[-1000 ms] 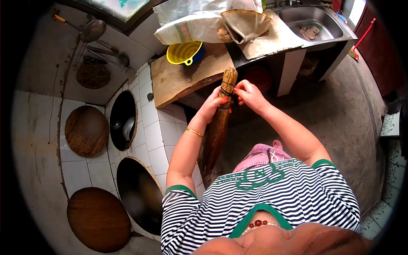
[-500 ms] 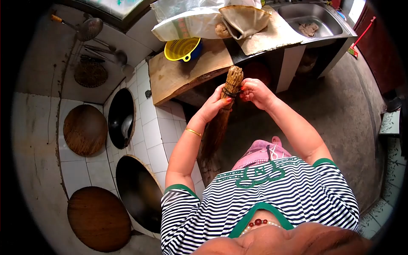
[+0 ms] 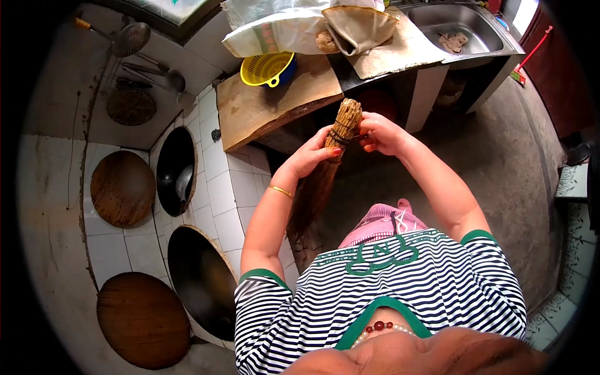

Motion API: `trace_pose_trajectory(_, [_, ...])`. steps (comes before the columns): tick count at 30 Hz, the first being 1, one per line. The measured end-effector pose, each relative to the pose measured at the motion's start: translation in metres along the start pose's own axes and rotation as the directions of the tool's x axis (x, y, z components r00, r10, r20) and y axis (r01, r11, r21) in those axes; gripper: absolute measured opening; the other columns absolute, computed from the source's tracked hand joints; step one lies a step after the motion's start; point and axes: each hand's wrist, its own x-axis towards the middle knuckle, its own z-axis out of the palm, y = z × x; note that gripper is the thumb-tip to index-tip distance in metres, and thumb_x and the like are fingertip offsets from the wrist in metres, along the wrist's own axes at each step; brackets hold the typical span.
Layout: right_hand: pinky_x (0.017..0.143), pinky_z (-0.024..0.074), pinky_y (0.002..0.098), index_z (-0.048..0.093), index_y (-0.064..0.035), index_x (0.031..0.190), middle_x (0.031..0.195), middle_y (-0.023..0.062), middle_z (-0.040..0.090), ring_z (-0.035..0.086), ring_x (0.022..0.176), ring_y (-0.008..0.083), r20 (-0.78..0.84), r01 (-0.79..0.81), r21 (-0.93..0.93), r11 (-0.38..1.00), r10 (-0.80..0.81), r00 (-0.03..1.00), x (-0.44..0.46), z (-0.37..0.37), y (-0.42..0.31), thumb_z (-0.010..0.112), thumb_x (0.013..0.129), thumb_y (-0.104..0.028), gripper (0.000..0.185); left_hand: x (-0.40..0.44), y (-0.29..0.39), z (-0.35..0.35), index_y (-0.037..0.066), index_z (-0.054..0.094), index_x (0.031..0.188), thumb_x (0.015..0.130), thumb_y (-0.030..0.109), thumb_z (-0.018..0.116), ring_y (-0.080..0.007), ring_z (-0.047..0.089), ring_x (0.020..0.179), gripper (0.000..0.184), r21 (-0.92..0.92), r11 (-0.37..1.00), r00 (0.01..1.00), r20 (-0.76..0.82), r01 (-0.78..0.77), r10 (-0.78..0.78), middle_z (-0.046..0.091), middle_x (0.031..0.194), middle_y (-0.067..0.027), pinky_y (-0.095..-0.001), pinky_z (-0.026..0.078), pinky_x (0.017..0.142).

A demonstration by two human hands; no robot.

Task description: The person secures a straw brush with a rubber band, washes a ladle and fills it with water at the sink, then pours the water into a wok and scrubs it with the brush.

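A straw brush (image 3: 344,128) is held in front of my body, its bundled handle end up and its dark bristles slanting down to the left. Dark cord or wire wraps round the handle. My left hand (image 3: 312,154) grips the brush just below the wrapping, thumb across the front. At the right side of the handle, the fingers of my right hand (image 3: 379,133) are pinched together beside the cord. Whether they hold a cord end is too small to make out.
A yellow strainer (image 3: 267,69) sits on a wooden board (image 3: 278,106). Two woks (image 3: 203,281) are set in the tiled stove at left, near round wooden lids (image 3: 144,320). A sink (image 3: 459,28) is at the upper right; a red-handled broom (image 3: 534,56) stands beyond.
The brush has tilted further, its top shifting right and its bristles left. My right hand has moved slightly right with it, staying beside the wrapping.
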Motion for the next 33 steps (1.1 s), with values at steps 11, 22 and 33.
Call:
trace_pose_trajectory(11, [0.061, 0.0425, 0.0306, 0.058, -0.0088, 0.085, 0.078, 0.0009, 0.058, 0.052, 0.070, 0.0158, 0.011, 0.069, -0.072, 0.995, -0.068, 0.998, 0.003, -0.014, 0.012, 0.051, 0.074, -0.015, 0.014, -0.005, 0.009, 0.011, 0.005, 0.039, 0.131, 0.079, 0.010, 0.064, -0.0116, 0.048, 0.103, 0.058, -0.007, 0.999, 0.998, -0.049, -0.044, 0.044, 0.052, 0.115, -0.0030, -0.0265, 0.039, 0.091])
trace_pose_trajectory(22, [0.069, 0.0431, 0.0334, 0.054, -0.0118, 0.078, 0.080, 0.0066, 0.060, 0.055, 0.071, 0.0226, 0.115, -0.033, 0.613, 0.789, -0.047, 0.992, -0.011, -0.012, 0.022, 0.050, 0.083, -0.014, 0.007, -0.002, 0.004, 0.017, 0.004, 0.043, 0.128, 0.081, 0.008, 0.059, -0.0109, 0.049, 0.103, 0.049, -0.021, 0.999, 0.992, -0.121, -0.049, 0.046, 0.053, 0.114, -0.0013, -0.0255, 0.038, 0.091])
trace_pose_trajectory(33, [0.051, 0.0374, 0.0231, 0.055, -0.0134, 0.078, 0.070, -0.0028, 0.055, 0.048, 0.058, 0.0083, 0.194, -0.039, 0.100, 0.994, 0.018, 0.981, -0.010, -0.031, -0.001, 0.056, 0.082, -0.016, 0.005, -0.008, 0.013, 0.006, 0.004, 0.043, 0.124, 0.082, 0.012, 0.059, -0.0112, 0.050, 0.097, 0.046, 0.020, 0.999, 0.994, -0.108, -0.030, 0.032, 0.055, 0.108, -0.0016, -0.0258, 0.040, 0.088])
